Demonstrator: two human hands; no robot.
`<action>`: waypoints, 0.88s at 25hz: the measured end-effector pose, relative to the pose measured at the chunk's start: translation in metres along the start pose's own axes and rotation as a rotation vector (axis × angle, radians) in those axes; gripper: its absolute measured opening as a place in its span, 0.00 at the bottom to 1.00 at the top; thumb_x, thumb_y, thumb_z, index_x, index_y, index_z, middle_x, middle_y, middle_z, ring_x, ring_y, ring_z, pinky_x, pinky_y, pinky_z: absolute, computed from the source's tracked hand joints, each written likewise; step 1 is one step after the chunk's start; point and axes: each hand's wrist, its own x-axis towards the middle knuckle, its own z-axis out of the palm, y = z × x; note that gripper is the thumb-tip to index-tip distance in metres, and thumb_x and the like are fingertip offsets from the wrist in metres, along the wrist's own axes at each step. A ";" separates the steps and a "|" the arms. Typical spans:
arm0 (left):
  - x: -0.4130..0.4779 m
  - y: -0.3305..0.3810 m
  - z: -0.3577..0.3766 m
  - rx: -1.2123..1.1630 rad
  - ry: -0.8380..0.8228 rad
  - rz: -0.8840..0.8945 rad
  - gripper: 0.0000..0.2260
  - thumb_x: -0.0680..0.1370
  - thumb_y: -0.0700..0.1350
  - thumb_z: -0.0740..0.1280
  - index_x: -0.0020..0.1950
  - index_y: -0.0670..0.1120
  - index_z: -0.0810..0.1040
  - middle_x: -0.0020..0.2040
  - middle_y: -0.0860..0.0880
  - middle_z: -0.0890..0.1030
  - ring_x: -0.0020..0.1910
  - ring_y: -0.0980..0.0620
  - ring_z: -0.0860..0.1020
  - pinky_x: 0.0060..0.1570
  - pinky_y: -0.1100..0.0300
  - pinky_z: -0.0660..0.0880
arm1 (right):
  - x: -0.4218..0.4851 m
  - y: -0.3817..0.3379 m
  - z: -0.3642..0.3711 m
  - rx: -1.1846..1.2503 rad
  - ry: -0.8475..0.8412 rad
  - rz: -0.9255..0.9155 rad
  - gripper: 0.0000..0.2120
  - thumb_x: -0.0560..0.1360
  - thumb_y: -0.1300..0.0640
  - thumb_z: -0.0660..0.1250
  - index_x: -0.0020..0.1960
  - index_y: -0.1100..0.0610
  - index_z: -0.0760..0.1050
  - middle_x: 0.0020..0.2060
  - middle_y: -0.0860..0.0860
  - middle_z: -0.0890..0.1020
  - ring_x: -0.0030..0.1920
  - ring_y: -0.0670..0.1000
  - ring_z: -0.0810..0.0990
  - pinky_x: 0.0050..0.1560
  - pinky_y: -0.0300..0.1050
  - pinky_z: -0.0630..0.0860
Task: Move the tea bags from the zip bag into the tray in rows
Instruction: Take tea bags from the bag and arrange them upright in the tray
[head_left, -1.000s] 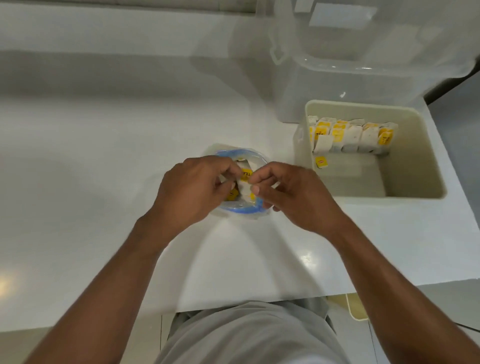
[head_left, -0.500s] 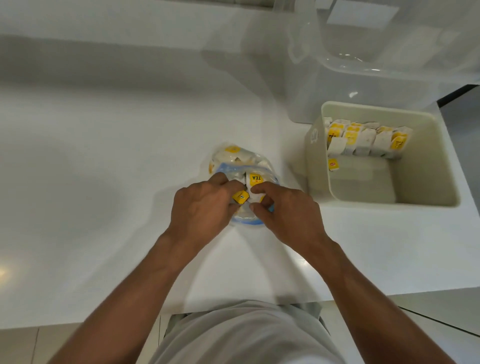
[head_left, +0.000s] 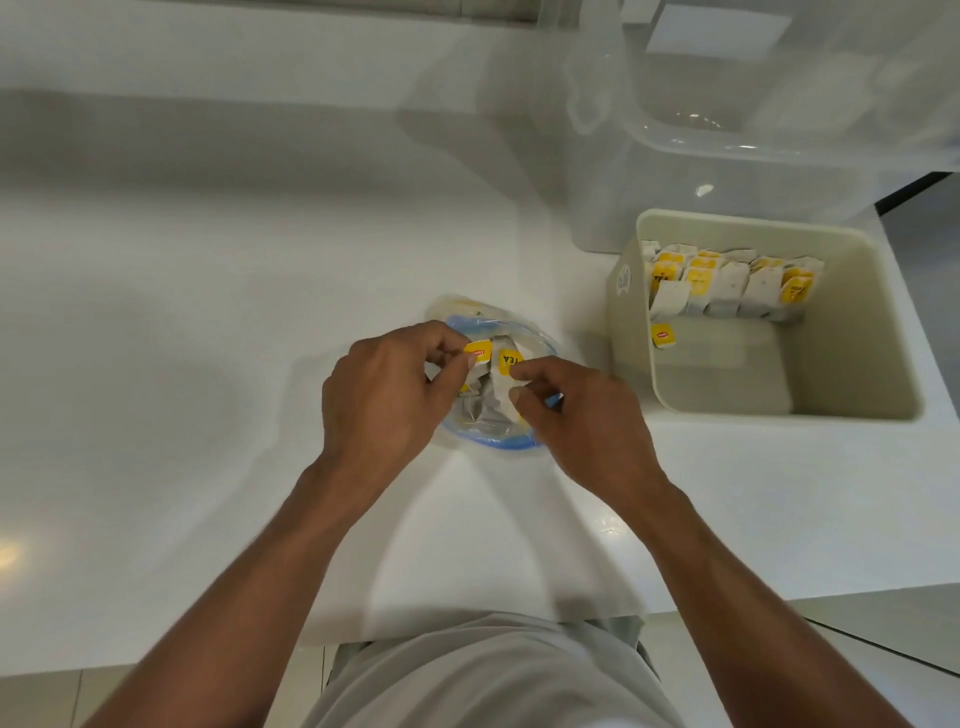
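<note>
Task partly done, in my judgement. The tray (head_left: 862, 332) holds one row of tea bags (head_left: 727, 283) against its far wall. More are left in the zip bag (head_left: 493, 441) on the table (head_left: 208, 364). The left grip (head_left: 384, 395) pinches a yellow tag (head_left: 479, 352). The right grip (head_left: 587, 421) pinches a tea bag (head_left: 500, 387) at the zip bag's mouth. Tag and bag are possibly one item.

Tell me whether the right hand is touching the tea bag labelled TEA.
Touching. The head view shows the right hand pinching that tea bag between thumb and forefinger at the zip bag mouth.
</note>
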 end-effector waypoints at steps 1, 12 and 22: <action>0.000 0.001 -0.002 -0.063 -0.018 -0.016 0.04 0.77 0.55 0.72 0.47 0.57 0.83 0.37 0.62 0.81 0.32 0.58 0.80 0.36 0.56 0.78 | 0.001 -0.002 0.001 -0.043 0.007 -0.023 0.10 0.76 0.48 0.68 0.57 0.44 0.80 0.40 0.39 0.83 0.41 0.43 0.81 0.46 0.42 0.78; 0.006 0.024 -0.020 -0.556 -0.188 0.004 0.05 0.78 0.49 0.70 0.51 0.52 0.85 0.43 0.50 0.85 0.34 0.49 0.81 0.40 0.51 0.80 | 0.000 -0.030 -0.034 0.556 -0.156 -0.092 0.04 0.76 0.59 0.70 0.45 0.57 0.83 0.33 0.49 0.82 0.30 0.46 0.77 0.34 0.35 0.72; -0.004 0.029 -0.009 0.399 -0.397 0.161 0.15 0.76 0.64 0.65 0.61 0.63 0.76 0.48 0.61 0.81 0.47 0.55 0.78 0.37 0.61 0.66 | -0.004 -0.046 -0.060 0.697 -0.095 -0.060 0.05 0.77 0.58 0.68 0.48 0.56 0.83 0.35 0.51 0.83 0.31 0.48 0.79 0.32 0.37 0.74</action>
